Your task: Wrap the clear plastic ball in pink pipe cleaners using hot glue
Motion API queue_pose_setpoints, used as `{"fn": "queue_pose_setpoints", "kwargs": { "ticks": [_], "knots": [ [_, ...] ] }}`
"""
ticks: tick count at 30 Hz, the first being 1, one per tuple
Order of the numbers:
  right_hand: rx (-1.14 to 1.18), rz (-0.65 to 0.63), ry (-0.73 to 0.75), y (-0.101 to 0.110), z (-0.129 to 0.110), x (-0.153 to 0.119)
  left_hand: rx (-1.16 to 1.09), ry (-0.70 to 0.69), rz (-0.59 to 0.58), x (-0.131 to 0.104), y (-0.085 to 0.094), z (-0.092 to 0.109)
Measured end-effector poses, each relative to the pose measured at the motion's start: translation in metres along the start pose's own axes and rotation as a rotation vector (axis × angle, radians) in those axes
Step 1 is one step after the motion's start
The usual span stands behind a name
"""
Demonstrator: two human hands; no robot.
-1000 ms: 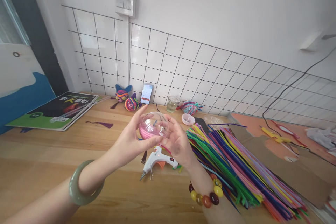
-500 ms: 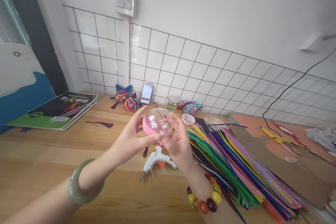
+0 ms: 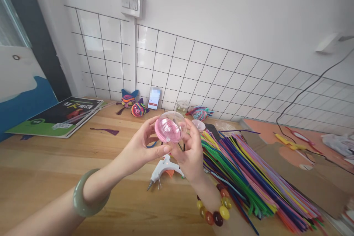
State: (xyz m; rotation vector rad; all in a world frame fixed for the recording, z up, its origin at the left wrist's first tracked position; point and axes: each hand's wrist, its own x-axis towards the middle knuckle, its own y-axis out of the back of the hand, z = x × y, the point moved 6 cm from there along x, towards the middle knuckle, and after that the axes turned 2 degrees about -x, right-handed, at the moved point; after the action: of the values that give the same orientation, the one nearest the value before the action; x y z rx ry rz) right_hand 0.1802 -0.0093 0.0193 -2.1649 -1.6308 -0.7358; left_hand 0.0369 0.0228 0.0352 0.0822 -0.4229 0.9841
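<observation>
A clear plastic ball (image 3: 173,127), partly wrapped in pink pipe cleaner on its left and lower side, is held up above the table between both hands. My left hand (image 3: 148,142) curls its fingers behind the pink side, thumb along the bottom. My right hand (image 3: 190,151) grips the clear side, its fingers around the right edge and its thumb near my left thumb. Below the hands a white glue gun (image 3: 163,171) lies on the wooden table, nozzle pointing to the lower left. Part of its body is hidden by my right hand.
Bundles of coloured pipe cleaners (image 3: 243,173) lie to the right. Behind stand a phone (image 3: 154,99), a glass jar (image 3: 182,107) and several wrapped fish-like crafts (image 3: 139,108). A book (image 3: 63,114) and a purple tassel (image 3: 106,131) lie left; a yellow glue gun (image 3: 289,142) lies right.
Both hands have turned the ball, so its pink wrapping now shows through the clear shell. The ball has shifted slightly to the right. The glue gun stays put.
</observation>
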Motion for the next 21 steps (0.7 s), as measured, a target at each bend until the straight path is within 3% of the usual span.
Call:
{"fn": "queue_pose_setpoints", "kwargs": {
  "ticks": [16,21],
  "knots": [
    [-0.113,-0.023,0.042,0.0022,0.0071,-0.0037,0.027,-0.04,-0.022,-0.002,-0.0014,0.0018],
    [-0.239,0.041,0.214,0.0058,0.0056,-0.004,0.078,-0.054,-0.002,-0.0015,-0.0006,0.0008]
  ]
}}
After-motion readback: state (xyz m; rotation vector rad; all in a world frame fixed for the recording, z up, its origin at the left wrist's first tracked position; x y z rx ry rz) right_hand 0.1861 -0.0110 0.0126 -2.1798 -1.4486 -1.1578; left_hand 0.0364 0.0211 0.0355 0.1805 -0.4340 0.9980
